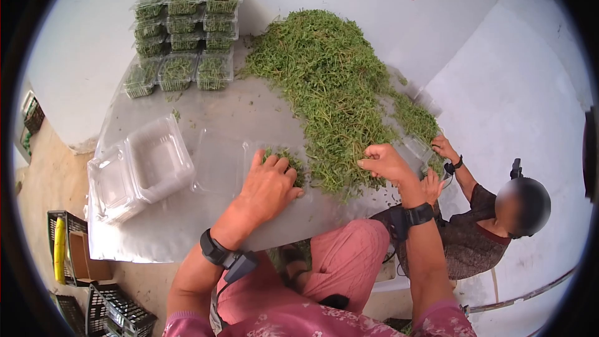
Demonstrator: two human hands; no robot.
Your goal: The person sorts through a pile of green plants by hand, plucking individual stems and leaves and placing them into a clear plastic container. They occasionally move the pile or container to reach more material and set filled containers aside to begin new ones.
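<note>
From the left, I see black crates (pixel 118 309) cut off at the frame edge. Next are empty clear clamshell boxes (pixel 140 165) on the silvery surface (pixel 187 218), with filled boxes (pixel 181 37) stacked behind. The left hand (pixel 271 184), fingers spread, presses a tuft of green herbs (pixel 288 161) into an open clear box (pixel 218 162) that is hard to make out. The right hand (pixel 382 162) is curled, pinching stems at the near edge of the herb pile (pixel 324 81). A co-worker's hands (pixel 444 146), far right, are partly hidden.
</note>
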